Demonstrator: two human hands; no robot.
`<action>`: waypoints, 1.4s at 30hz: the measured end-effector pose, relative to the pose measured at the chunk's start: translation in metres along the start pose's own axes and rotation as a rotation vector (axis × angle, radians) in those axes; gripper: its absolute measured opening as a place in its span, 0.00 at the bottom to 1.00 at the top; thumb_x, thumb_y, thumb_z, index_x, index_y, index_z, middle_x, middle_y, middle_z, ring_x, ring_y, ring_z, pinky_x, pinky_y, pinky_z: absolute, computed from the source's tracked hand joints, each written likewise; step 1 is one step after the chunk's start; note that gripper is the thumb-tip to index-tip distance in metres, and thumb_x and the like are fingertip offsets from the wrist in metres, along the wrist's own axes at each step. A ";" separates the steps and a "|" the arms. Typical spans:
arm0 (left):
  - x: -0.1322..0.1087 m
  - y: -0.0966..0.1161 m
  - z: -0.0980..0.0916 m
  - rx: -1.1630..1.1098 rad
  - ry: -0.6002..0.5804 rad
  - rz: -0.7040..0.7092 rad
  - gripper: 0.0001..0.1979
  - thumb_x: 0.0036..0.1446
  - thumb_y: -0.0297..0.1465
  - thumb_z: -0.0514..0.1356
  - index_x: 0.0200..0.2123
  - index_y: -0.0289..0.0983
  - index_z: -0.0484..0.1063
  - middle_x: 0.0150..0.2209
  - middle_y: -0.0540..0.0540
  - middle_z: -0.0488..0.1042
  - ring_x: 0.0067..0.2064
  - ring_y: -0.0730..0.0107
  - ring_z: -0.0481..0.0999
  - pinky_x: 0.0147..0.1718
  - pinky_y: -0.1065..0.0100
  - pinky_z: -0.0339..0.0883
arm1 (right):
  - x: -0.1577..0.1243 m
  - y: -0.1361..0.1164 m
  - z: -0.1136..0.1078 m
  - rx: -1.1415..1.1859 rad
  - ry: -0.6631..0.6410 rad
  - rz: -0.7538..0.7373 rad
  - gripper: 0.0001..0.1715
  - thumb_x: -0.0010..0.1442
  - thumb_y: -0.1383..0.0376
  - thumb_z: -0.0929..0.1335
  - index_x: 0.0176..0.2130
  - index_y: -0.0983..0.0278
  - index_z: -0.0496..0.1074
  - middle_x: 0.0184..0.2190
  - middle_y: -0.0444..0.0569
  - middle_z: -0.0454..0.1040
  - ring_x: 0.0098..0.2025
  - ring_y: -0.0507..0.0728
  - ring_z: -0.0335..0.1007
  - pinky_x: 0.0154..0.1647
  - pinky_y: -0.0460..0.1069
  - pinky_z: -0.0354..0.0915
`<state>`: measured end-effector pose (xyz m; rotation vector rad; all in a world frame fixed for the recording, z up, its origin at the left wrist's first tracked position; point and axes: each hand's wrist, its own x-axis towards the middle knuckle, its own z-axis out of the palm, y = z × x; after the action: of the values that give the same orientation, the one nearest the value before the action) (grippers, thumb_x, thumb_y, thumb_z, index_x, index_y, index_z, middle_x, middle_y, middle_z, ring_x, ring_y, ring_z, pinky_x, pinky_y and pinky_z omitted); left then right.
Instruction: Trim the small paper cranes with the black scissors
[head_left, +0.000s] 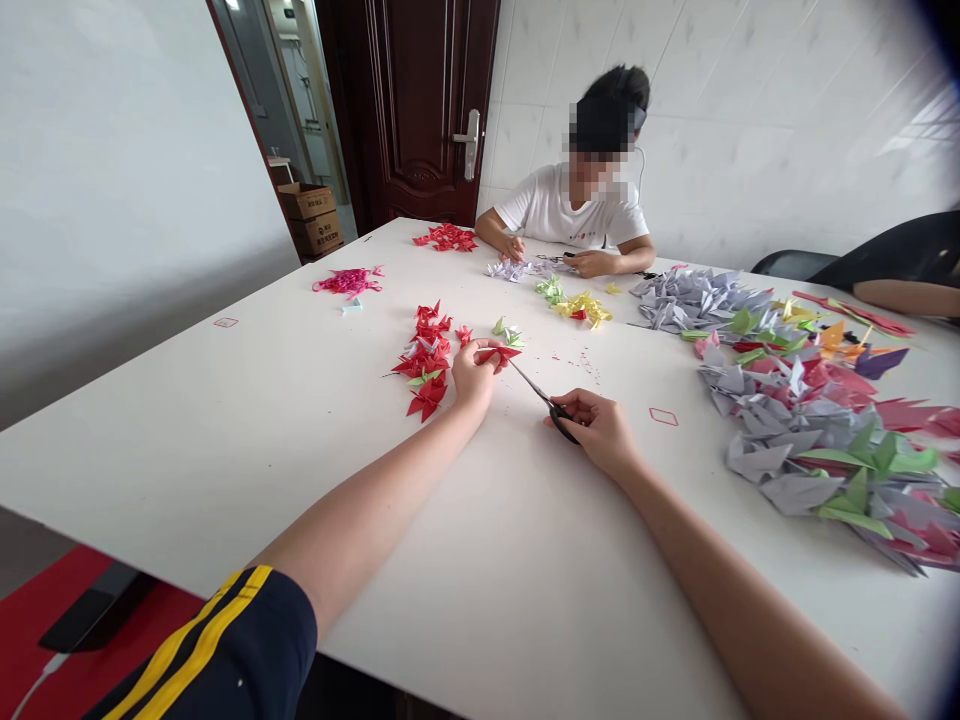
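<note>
Between the fingers of my left hand (474, 376) is a red paper crane (501, 353), pinched above the white table (525, 560). My right hand (600, 428) grips a pair of scissors (534, 386) by its black handles, and the blades point up and left with their tips at the crane. Whether the blades touch the paper I cannot tell. Just left of my left hand lies a pile of red folded cranes (427, 345) with a few white and green bits among them. A pale green crane (510, 332) rests right behind the held one.
A large heap of grey, pink and green cranes (787, 400) covers the right side. Yellow cranes (589, 308), red cranes (445, 237) and a magenta bundle (349, 281) lie farther back. Across the table a person in a white shirt (574, 205) handles white cranes (510, 270).
</note>
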<state>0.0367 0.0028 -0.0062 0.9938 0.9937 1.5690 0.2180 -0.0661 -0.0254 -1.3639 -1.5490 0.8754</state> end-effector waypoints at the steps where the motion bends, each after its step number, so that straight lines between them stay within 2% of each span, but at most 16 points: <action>1: 0.000 0.000 0.000 0.001 0.003 -0.002 0.11 0.46 0.17 0.54 0.32 0.34 0.71 0.27 0.48 0.73 0.29 0.75 0.72 0.34 0.70 0.67 | 0.000 0.000 0.000 0.018 -0.012 0.011 0.15 0.48 0.60 0.73 0.37 0.63 0.74 0.28 0.47 0.76 0.29 0.54 0.71 0.29 0.48 0.62; 10: 0.000 0.000 0.000 -0.045 -0.012 -0.025 0.11 0.47 0.18 0.54 0.33 0.34 0.70 0.26 0.48 0.72 0.28 0.76 0.71 0.33 0.71 0.65 | 0.001 -0.003 -0.002 0.135 -0.072 0.063 0.23 0.46 0.53 0.75 0.37 0.64 0.73 0.28 0.49 0.77 0.32 0.56 0.74 0.28 0.47 0.64; 22: -0.001 0.003 0.000 -0.100 -0.023 -0.026 0.12 0.46 0.16 0.55 0.34 0.34 0.69 0.24 0.49 0.71 0.26 0.78 0.69 0.32 0.72 0.62 | 0.003 -0.001 -0.003 0.159 -0.081 0.066 0.24 0.46 0.52 0.76 0.38 0.64 0.73 0.29 0.50 0.77 0.34 0.58 0.75 0.27 0.47 0.64; 28: 0.002 -0.003 -0.001 -0.035 -0.014 -0.011 0.10 0.49 0.19 0.57 0.35 0.34 0.70 0.27 0.47 0.73 0.28 0.75 0.73 0.35 0.70 0.66 | 0.002 0.000 -0.001 0.099 -0.026 0.041 0.21 0.46 0.54 0.75 0.37 0.63 0.73 0.28 0.49 0.77 0.34 0.58 0.76 0.32 0.49 0.66; 33: 0.002 -0.005 -0.002 0.001 -0.012 0.008 0.09 0.49 0.19 0.57 0.35 0.33 0.71 0.29 0.46 0.74 0.29 0.74 0.74 0.36 0.69 0.68 | 0.002 0.002 -0.001 -0.027 0.082 0.006 0.16 0.48 0.57 0.73 0.36 0.63 0.73 0.26 0.47 0.76 0.29 0.56 0.72 0.28 0.49 0.63; 39: 0.000 -0.001 0.000 -0.005 0.004 -0.020 0.08 0.51 0.19 0.58 0.35 0.33 0.71 0.30 0.46 0.75 0.31 0.74 0.74 0.38 0.69 0.68 | -0.001 -0.003 -0.001 -0.103 0.110 -0.024 0.15 0.47 0.58 0.74 0.35 0.63 0.75 0.25 0.46 0.74 0.25 0.52 0.65 0.26 0.48 0.61; 42: 0.001 -0.001 0.000 -0.007 0.000 -0.016 0.07 0.51 0.20 0.59 0.35 0.33 0.71 0.29 0.46 0.74 0.30 0.74 0.74 0.37 0.68 0.68 | -0.002 -0.003 -0.001 -0.060 0.094 -0.024 0.17 0.48 0.57 0.74 0.36 0.64 0.74 0.25 0.47 0.75 0.26 0.53 0.68 0.26 0.48 0.62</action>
<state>0.0368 0.0037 -0.0068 0.9785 0.9939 1.5583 0.2177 -0.0684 -0.0222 -1.4060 -1.5269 0.7451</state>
